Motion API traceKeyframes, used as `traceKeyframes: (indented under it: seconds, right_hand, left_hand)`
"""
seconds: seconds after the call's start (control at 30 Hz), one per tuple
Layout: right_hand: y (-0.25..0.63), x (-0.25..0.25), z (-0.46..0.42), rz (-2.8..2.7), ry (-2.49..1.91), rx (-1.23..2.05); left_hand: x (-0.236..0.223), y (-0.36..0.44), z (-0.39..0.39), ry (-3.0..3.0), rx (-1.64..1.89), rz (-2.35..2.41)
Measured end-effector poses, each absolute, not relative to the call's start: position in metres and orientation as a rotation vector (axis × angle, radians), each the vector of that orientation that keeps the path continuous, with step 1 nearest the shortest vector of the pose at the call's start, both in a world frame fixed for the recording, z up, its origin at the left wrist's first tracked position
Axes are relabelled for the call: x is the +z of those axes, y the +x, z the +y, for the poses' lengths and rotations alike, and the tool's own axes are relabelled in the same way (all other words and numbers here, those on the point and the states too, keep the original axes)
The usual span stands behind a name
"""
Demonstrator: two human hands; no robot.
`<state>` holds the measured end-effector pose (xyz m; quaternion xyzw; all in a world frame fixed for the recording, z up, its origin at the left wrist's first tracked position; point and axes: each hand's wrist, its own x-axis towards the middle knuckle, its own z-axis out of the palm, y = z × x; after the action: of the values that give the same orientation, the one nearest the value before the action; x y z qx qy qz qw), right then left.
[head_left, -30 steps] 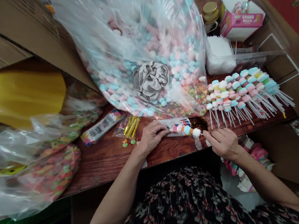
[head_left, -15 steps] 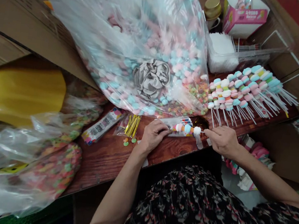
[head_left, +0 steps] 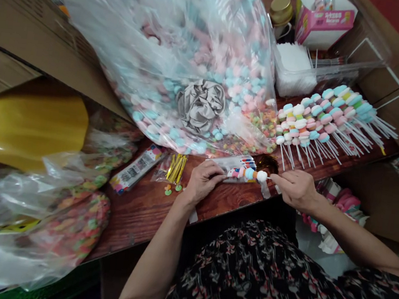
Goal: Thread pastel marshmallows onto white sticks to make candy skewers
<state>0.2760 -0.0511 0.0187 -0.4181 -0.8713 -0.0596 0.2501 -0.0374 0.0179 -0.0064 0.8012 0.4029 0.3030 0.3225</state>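
A marshmallow skewer (head_left: pixel 250 173) with white, blue, pink and orange pieces lies level between my hands. Its white stick end is pinched in the fingers of my right hand (head_left: pixel 294 188). At the other end, my left hand (head_left: pixel 203 179) is closed on a clear plastic bag with a colourful print, which lies around the skewer's left part. Just behind, a stack of flat clear bags (head_left: pixel 227 161) rests on the table. Finished-looking marshmallow skewers (head_left: pixel 319 118) are piled at the right, sticks toward me.
A big clear sack of marshmallows (head_left: pixel 166 68) fills the back, a grey crumpled cloth (head_left: pixel 201 105) on it. Yellow twist ties (head_left: pixel 176 167), loose gummies (head_left: pixel 168 190) and a printed packet (head_left: pixel 137 168) lie left. A plastic bin (head_left: pixel 340 72) stands back right; bagged gummies (head_left: pixel 77 226) sit front left.
The skewer has shifted slightly left, and its left end sits further into the printed part of the bag. Both hands keep their hold in nearly the same places.
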Motion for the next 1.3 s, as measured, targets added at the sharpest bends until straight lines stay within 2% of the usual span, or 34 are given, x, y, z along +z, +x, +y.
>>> traceKeyframes:
  seconds: [0.13,0.33,0.5,0.6,0.93,1.3]
  right_hand:
    - [0.275,0.015,-0.054,-2.272,-1.240,0.038]
    - [0.276,0.016,-0.050,-2.314,-1.259,-0.092]
    - [0.286,0.020,-0.049,-2.015,-1.256,0.259]
    - [0.288,0.020,-0.054,-1.879,-1.258,0.343]
    - [0.282,-0.009,-0.079,-2.063,-1.317,-0.074]
    - [0.266,-0.015,-0.089,-2.158,-1.323,-0.132]
  left_hand:
    - [-0.007,-0.038,0.018,2.134,0.755,1.053]
    - [-0.008,-0.037,0.018,2.120,0.758,1.043]
    - [-0.005,-0.035,0.018,2.052,0.766,1.083]
    - [-0.005,-0.034,0.020,2.026,0.746,1.134]
    - [-0.003,-0.031,0.023,1.995,0.703,1.195]
    - [-0.004,-0.030,0.023,2.007,0.717,1.185]
